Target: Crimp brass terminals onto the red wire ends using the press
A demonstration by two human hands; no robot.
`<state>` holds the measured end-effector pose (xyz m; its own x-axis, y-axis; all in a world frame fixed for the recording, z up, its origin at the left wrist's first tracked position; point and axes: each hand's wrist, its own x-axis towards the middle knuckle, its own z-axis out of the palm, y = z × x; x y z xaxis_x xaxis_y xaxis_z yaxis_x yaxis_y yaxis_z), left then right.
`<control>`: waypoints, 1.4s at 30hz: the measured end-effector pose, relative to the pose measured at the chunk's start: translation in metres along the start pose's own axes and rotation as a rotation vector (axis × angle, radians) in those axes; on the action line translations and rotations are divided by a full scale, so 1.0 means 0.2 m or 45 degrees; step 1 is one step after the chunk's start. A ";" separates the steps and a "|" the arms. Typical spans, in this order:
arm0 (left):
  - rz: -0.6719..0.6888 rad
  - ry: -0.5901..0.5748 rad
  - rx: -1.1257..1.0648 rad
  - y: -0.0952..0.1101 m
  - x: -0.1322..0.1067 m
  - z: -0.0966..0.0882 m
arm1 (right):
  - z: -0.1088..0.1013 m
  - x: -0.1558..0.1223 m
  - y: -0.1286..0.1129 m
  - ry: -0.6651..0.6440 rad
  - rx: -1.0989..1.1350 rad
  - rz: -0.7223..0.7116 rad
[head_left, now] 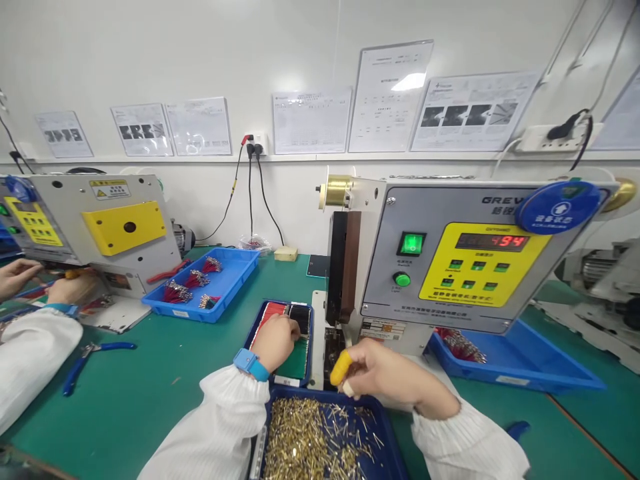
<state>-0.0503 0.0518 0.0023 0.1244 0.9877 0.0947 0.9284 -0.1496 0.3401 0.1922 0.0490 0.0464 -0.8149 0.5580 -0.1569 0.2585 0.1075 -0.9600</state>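
My left hand [274, 341], with a blue wristband, reaches into a small dark tray [305, 363] holding red and black wires; its fingers curl down onto them and their tips are hidden. My right hand [385, 377] is closed in a pinch, wearing a yellow finger cot, at the opening of the grey crimping machine [450, 267] just above a blue tray [385, 427] full of gold terminals [310, 440]. What the pinch holds is too small to name.
At the left a co-worker's hands [45, 283] work at a second machine [107, 223]. A blue tray [235, 283] with wire bundles, blue pliers [87, 360] and another blue tray [530, 360] lie on the green mat. Cables hang from the wall sockets.
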 end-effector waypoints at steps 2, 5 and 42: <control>0.028 -0.047 -0.026 -0.01 0.00 0.00 | -0.03 -0.02 0.03 0.070 0.183 0.012; 0.009 -0.071 -0.012 -0.02 0.01 0.02 | -0.05 -0.01 0.07 0.282 0.368 0.027; -0.103 0.115 0.139 0.00 0.10 0.07 | 0.01 0.17 0.18 0.852 0.301 -0.203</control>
<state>-0.0433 0.0720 -0.0098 0.0202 0.9874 0.1567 0.9672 -0.0589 0.2469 0.1722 0.0695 0.0068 -0.3221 0.9423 0.0917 -0.0172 0.0911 -0.9957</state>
